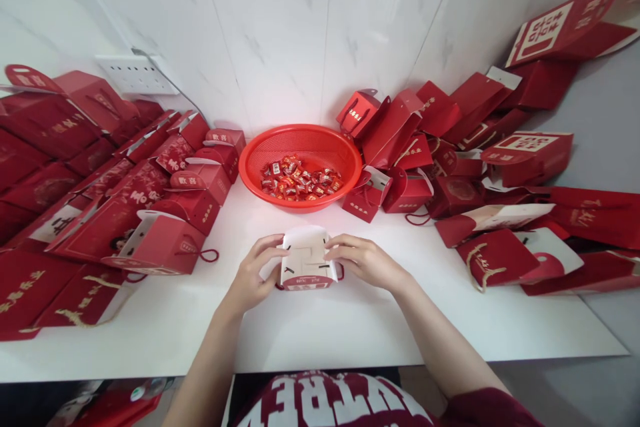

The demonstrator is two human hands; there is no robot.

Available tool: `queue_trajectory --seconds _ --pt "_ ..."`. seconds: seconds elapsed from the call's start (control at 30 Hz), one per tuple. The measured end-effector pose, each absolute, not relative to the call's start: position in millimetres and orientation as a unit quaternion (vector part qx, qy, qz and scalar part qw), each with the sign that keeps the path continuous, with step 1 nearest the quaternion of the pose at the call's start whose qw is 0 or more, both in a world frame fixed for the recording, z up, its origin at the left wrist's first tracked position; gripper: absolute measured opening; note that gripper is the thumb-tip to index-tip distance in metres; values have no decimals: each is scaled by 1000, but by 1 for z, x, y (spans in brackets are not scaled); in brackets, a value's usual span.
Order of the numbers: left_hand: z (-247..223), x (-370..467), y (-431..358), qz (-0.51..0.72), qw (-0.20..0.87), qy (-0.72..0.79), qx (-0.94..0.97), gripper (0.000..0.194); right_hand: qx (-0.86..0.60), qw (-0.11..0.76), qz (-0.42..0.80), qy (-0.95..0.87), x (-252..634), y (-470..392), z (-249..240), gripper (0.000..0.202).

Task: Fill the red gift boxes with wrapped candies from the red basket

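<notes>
A small red gift box (306, 260) stands on the table between my hands, its top open and its white inside facing up. My left hand (257, 270) holds the box's left wall, thumb low on the outside and fingers at the upper rim. On the opposite side, my right hand (363, 259) pinches the right wall with fingertips over the rim. Dark cord ends show on the inner walls, and a bit of red cord handle sticks out beside the right wall. Folded bottom flaps are visible inside, with no candy on them.
Behind the box sits a red plastic basket (250, 177) with wrapped candies (303, 179). Red gift boxes crowd the left (165, 240) and right (410, 190) of the white table (320, 340). A power strip (135, 75) is against the tiled wall.
</notes>
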State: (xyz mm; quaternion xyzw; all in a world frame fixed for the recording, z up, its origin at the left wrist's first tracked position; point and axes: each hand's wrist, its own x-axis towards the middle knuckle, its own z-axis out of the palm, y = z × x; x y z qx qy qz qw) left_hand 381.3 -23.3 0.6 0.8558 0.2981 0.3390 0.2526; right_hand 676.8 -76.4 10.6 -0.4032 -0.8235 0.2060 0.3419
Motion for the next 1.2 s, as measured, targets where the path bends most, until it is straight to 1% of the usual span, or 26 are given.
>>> queue_trajectory --seconds 0.1,0.2,0.27,0.33,0.43,0.47,0.5,0.57,0.6,0.63,0.67,0.73,0.8,0.83,0.87,0.97,1.03,1.13,1.2 --pt "-1 384 -24 353 268 302 844 32 -395 368 222 -812 674 -74 6 25" --pt "4 387 -27 354 317 323 819 26 -392 382 233 -804 672 -73 5 24" --pt "8 388 -30 340 354 330 806 29 -389 387 246 -799 670 -75 6 23" --pt "11 387 -34 321 386 321 803 40 -393 393 264 -789 667 -78 10 22" --pt "12 385 -39 289 409 305 810 65 -422 396 293 -761 661 -86 16 17" --pt "12 385 -41 279 408 303 814 73 -434 391 299 -754 658 -89 18 18" --pt "11 384 -42 272 403 305 819 79 -444 384 303 -751 656 -92 20 26" --pt "8 386 -44 265 384 313 827 85 -460 367 301 -750 651 -97 23 51" --pt "6 387 -44 265 370 319 831 88 -465 362 296 -752 649 -99 23 60" --pt "4 389 -44 267 352 328 835 90 -466 361 289 -754 648 -101 22 63" --pt "3 391 -44 269 333 338 838 93 -464 360 281 -759 647 -102 21 62" --pt "1 396 -43 269 298 357 844 96 -450 355 260 -777 645 -103 16 46" --pt "-1 401 -42 261 283 359 850 94 -434 349 234 -797 643 -105 8 26" --pt "-2 403 -41 261 286 352 852 89 -429 351 223 -802 642 -105 4 19" --pt "-4 405 -41 268 294 342 851 84 -425 357 215 -804 641 -106 -1 17" --pt "-11 411 -39 323 330 315 829 66 -426 377 205 -797 637 -108 -8 17" --pt "-15 412 -37 352 340 308 816 60 -430 364 199 -802 637 -108 -4 17" --pt "-18 412 -36 360 333 309 815 58 -440 342 193 -808 642 -100 16 21" --pt "-20 412 -37 362 328 311 815 62 -441 360 197 -798 645 -89 31 26"
